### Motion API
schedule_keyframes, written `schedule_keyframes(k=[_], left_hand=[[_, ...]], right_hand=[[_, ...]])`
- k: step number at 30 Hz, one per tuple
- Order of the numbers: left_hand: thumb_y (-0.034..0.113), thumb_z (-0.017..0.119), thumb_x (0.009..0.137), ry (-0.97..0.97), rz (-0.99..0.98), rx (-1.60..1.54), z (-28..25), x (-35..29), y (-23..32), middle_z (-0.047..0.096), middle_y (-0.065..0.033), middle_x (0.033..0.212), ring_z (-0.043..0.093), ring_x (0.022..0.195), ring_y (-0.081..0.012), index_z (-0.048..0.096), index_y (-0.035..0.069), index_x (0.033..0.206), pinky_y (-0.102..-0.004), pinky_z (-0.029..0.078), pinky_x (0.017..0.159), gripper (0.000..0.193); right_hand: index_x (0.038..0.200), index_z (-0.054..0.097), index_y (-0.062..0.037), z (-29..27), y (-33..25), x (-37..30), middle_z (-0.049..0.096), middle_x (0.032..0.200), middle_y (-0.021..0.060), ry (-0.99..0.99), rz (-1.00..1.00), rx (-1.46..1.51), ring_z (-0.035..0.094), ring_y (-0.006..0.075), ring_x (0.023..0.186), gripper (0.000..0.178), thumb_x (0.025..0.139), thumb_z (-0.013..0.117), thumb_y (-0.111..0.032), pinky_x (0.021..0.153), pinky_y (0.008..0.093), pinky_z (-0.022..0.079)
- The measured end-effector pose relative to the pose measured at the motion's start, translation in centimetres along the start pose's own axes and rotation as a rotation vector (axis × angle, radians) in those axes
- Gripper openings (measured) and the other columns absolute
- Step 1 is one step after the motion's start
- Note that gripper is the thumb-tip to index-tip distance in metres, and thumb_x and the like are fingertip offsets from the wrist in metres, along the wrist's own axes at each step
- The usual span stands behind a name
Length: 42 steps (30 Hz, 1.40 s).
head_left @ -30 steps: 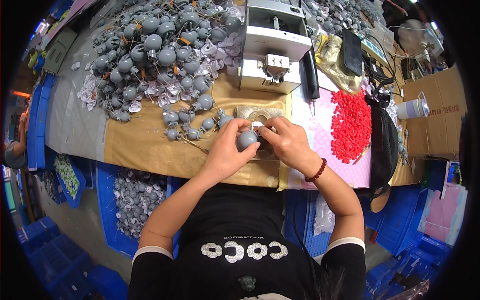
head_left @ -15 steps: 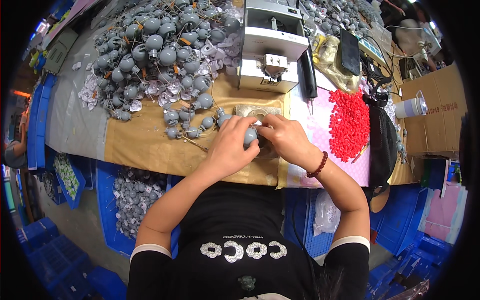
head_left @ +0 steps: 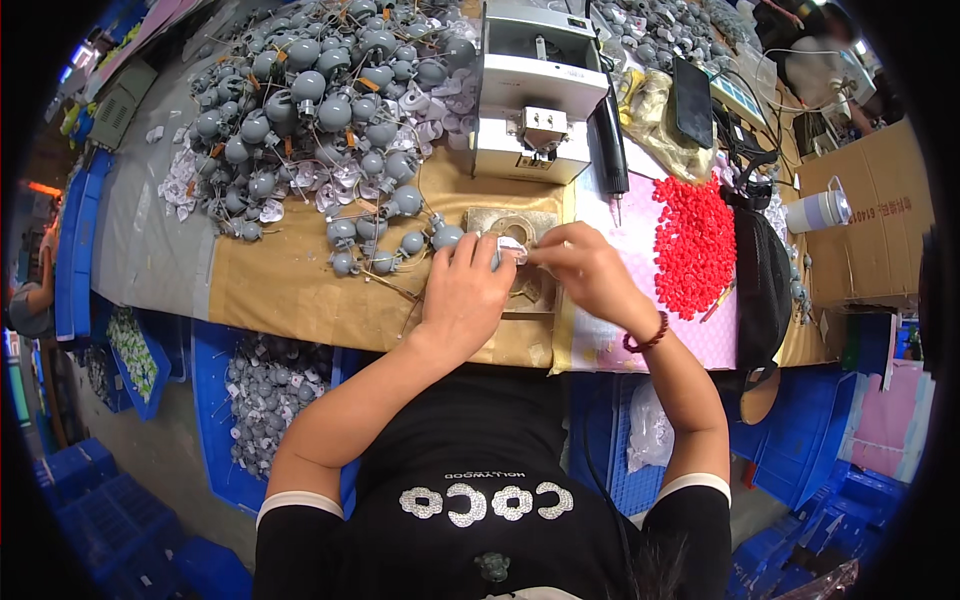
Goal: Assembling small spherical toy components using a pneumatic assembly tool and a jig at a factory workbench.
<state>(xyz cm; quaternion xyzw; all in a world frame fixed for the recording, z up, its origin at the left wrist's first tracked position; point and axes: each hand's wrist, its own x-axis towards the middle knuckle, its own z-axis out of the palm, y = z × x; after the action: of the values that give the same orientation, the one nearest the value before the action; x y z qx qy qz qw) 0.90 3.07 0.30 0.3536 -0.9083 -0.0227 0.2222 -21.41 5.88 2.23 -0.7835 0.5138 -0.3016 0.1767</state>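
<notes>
My left hand (head_left: 464, 298) is closed around a grey ball-shaped part, mostly covered by the fingers. A white plastic piece (head_left: 513, 247) shows on its upper side, turned toward my right hand. My right hand (head_left: 592, 275) is just right of it, thumb and fingers pinched together; they are slightly blurred, and what they hold is hidden or too small to name. Beneath both hands lies a metal plate fixture (head_left: 540, 296) with a round opening. Several grey balls with wires (head_left: 412, 243) rest just left of my left hand.
A large heap of wired grey balls (head_left: 305, 85) and white pieces covers the far left. A metal bench machine (head_left: 535, 95) stands ahead, with a black electric screwdriver (head_left: 609, 145) beside it. Small red parts (head_left: 693, 250) lie right, near a black bag (head_left: 762, 285). A blue bin (head_left: 215, 440) stands below left.
My right hand has drawn slightly right, away from the ball. The ball has turned in my left hand, so its white piece now shows and its grey side is mostly hidden.
</notes>
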Motion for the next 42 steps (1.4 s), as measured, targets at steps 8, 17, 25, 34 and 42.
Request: schedule_keyframes(k=[8,17,25,34,42], left_hand=[[0.007,0.075,0.074,0.028,0.031,-0.079,0.9,-0.3,-0.8,0.059,-0.0117,0.118,0.057,0.115,-0.0310,0.067,0.008,0.117,-0.0429,0.048,0.092,0.044],[0.011,0.070,0.081,0.069,0.051,-0.169,1.4,-0.4,-1.3,0.059,-0.0144,0.114,0.058,0.114,-0.0335,0.065,0.004,0.112,-0.0434,0.050,0.093,0.032],[0.008,0.074,0.076,0.040,0.047,-0.215,1.4,-0.5,-1.6,0.057,-0.0130,0.117,0.057,0.117,-0.0340,0.065,0.006,0.115,-0.0431,0.051,0.094,0.040],[0.007,0.077,0.074,0.013,0.060,-0.234,1.1,-0.5,-1.9,0.055,-0.0137,0.121,0.057,0.120,-0.0345,0.066,0.007,0.112,-0.0432,0.051,0.095,0.040],[0.006,0.075,0.075,0.054,0.090,-0.278,2.1,-0.6,-2.6,0.055,-0.0156,0.120,0.057,0.122,-0.0364,0.067,0.007,0.104,-0.0422,0.053,0.095,0.031]], right_hand=[[0.128,0.065,-0.0040,-3.1,2.4,-4.3,0.066,0.130,0.0139,-0.047,0.215,0.150,0.062,0.0274,0.123,0.042,0.087,0.071,0.000,0.107,0.0379,0.048],[0.118,0.061,-0.0037,0.2,2.9,-4.0,0.063,0.115,0.0103,0.059,0.259,0.148,0.063,0.0231,0.104,0.036,0.084,0.070,0.004,0.091,0.0343,0.053],[0.124,0.058,-0.0044,1.8,2.8,-0.8,0.067,0.120,0.0133,0.218,0.301,1.219,0.067,0.0206,0.109,0.037,0.090,0.070,0.007,0.095,0.0323,0.055],[0.127,0.060,-0.0010,0.8,2.5,1.3,0.070,0.111,0.0146,-0.225,0.527,1.269,0.073,0.0247,0.098,0.045,0.086,0.077,0.003,0.086,0.0384,0.062],[0.115,0.068,0.0010,1.1,1.0,3.6,0.071,0.106,0.0079,-0.157,0.526,0.401,0.067,0.0113,0.083,0.039,0.084,0.086,-0.013,0.072,0.0263,0.056]])
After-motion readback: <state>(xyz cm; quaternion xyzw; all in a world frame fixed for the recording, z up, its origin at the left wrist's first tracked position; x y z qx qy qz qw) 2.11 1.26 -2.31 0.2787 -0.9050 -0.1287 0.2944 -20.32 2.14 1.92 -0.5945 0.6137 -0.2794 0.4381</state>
